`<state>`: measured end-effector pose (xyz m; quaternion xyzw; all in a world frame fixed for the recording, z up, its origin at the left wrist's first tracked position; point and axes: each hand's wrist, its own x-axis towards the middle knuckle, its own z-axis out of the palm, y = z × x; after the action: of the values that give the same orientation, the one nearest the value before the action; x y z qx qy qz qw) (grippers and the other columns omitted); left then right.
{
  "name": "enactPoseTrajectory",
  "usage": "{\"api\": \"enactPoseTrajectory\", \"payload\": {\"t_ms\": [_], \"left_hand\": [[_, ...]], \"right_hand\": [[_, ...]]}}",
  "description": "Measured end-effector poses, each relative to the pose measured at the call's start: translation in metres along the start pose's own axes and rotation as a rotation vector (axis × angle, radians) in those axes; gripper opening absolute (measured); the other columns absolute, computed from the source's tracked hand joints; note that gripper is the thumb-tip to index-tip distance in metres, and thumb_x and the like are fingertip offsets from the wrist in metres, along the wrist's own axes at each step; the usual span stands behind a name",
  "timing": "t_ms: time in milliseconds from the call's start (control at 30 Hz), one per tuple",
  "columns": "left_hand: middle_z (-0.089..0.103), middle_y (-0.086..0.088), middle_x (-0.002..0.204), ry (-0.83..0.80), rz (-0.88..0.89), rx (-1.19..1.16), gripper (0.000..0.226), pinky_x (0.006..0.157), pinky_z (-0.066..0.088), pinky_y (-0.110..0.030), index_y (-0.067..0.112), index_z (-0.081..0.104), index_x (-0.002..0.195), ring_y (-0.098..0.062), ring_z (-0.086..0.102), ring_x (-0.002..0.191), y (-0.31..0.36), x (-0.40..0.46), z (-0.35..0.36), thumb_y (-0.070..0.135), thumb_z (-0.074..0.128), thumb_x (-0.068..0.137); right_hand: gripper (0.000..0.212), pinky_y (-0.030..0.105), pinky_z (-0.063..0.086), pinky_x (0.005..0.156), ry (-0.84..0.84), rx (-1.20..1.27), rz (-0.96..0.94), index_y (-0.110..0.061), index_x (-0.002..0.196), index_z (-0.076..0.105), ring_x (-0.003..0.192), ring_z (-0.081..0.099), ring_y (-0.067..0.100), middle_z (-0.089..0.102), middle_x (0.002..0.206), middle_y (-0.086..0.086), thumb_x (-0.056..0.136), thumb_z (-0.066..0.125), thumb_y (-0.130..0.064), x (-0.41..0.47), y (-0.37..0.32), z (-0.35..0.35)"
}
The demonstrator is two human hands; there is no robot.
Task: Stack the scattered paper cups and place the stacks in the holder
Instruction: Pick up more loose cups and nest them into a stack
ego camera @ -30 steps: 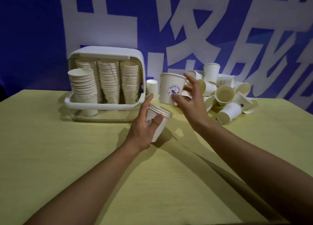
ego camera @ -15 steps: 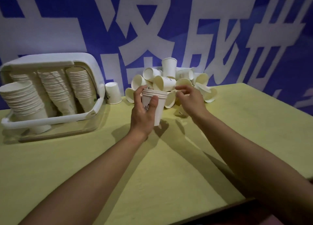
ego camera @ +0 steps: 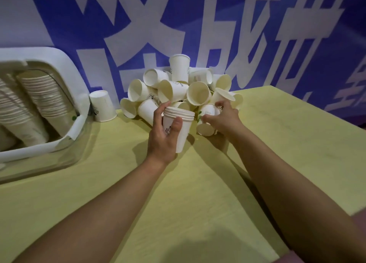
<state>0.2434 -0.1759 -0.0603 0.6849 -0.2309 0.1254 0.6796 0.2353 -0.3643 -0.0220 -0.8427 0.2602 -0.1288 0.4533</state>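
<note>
left hand point(ego camera: 165, 138): gripped a short stack of cups point(ego camera: 178, 128) above the desk point(ego camera: 217, 193)
right hand point(ego camera: 222, 119): fingers curled round a cup point(ego camera: 209, 111) in the pile point(ego camera: 178, 88), fingertips hidden
holder point(ego camera: 65, 74): cut off at left, held stacks

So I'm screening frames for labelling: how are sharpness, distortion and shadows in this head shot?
Head view: the cup holder at the left edge is smeared by motion blur, while the small cup stack in the left hand is fairly sharp; wide-angle bending tilts the table edge; both arms cast soft shadows on the tabletop; no glare.
</note>
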Motion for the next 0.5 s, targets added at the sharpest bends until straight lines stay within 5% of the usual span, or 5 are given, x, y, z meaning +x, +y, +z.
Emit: {"api": "enactPoseTrajectory", "payload": {"t_ms": [200,400,500], "left_hand": [[0.064,0.005,0.121,-0.03,0.009,-0.019,0.049,0.078,0.053,-0.021,0.05,0.043,0.129,-0.002,0.065,0.098,-0.002,-0.001,-0.002,0.063,0.053,0.082],[0.061,0.023,0.124,-0.133,0.018,-0.031,0.048,0.08,0.051,-0.016,0.054,0.045,0.13,0.003,0.062,0.106,0.003,-0.005,-0.004,0.061,0.055,0.084],[0.053,0.038,0.131,-0.202,0.022,0.001,0.056,0.095,0.054,-0.03,0.052,0.042,0.139,0.003,0.056,0.12,0.002,-0.007,-0.004,0.061,0.055,0.086]], "right_hand": [[0.079,0.047,0.06,0.082,-0.159,0.144,-0.024,-0.036,0.14,0.036,0.106,0.061,0.029,0.054,0.129,0.009,0.076,0.08,-0.024,-0.014,0.003,-0.009],[0.072,0.039,0.063,0.072,0.097,0.494,-0.346,-0.036,0.138,0.032,0.097,0.067,0.021,0.051,0.113,-0.006,0.084,0.072,-0.013,-0.044,-0.014,-0.021],[0.071,0.028,0.061,0.069,0.123,0.543,-0.478,-0.038,0.137,0.03,0.098,0.067,0.018,0.048,0.114,-0.012,0.085,0.072,-0.014,-0.058,-0.021,-0.016]]}}
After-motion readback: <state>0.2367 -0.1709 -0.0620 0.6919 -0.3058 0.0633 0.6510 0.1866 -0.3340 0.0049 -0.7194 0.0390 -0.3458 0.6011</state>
